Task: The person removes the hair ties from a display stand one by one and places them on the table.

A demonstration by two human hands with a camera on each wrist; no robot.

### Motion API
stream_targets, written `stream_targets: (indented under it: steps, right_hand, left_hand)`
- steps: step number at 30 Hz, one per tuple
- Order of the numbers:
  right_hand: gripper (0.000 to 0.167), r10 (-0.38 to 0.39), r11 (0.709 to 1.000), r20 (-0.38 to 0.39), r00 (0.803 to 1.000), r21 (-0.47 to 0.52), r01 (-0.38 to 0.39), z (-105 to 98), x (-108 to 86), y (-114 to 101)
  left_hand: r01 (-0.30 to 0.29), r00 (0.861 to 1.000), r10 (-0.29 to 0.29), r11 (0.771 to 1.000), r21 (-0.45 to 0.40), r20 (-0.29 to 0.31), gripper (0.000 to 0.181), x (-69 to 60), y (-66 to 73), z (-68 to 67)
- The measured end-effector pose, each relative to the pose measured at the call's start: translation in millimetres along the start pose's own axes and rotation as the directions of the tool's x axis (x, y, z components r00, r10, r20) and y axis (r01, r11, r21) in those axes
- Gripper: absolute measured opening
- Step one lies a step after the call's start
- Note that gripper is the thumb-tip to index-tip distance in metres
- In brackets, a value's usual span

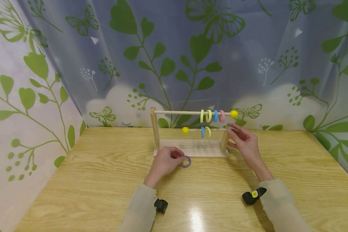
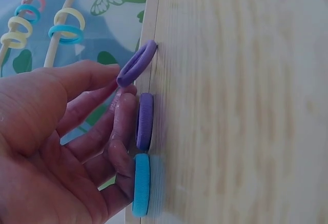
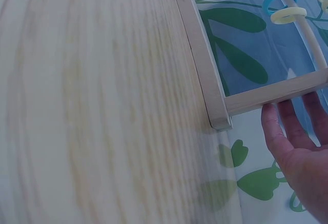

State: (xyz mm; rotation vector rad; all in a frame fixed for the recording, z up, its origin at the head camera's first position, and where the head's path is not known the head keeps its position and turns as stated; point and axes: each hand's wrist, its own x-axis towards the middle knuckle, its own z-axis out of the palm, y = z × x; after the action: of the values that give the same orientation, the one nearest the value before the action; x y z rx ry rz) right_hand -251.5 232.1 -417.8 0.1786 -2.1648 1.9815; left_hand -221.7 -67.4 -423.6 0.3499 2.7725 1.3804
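My left hand (image 1: 167, 160) pinches a purple hair tie (image 1: 186, 161) between thumb and fingertips, in front of the wooden rack's base (image 1: 191, 148). In the left wrist view, a second purple hair tie (image 2: 145, 121) and a blue hair tie (image 2: 141, 185) lie on the table beside the curled fingers. My right hand (image 1: 245, 143) touches the rack's short right post (image 1: 225, 138); its fingertips rest against the post's outer side in the right wrist view. On the upper rod hang several hair ties, including a pink one (image 1: 221, 116). The lower rod carries a blue tie (image 1: 202, 132) and a yellow one (image 1: 208, 131).
A yellow ball caps the upper rod's right end (image 1: 234, 114), and another yellow ball (image 1: 185, 130) caps the lower rod's left end. The taller left post (image 1: 155, 129) holds the upper rod. A patterned curtain (image 1: 174, 64) hangs behind the wooden table (image 1: 104, 180).
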Motion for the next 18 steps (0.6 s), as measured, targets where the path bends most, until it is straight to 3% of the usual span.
stream_targets:
  steps: [9, 18]
  right_hand:
    - [0.049, -0.006, 1.0, 0.006, 1.0, 0.012, 0.006, -0.3, -0.9, -0.3]
    - [0.049, -0.006, 1.0, -0.002, 1.0, 0.031, 0.006, 0.7, -0.5, -0.7]
  left_hand:
    - [0.006, 0.999, -0.007, 1.0, 0.019, 0.033, 0.009, -1.0, 1.6, -2.6]
    - [0.014, 0.999, -0.013, 1.0, -0.019, 0.052, 0.016, -1.4, 1.3, -5.5]
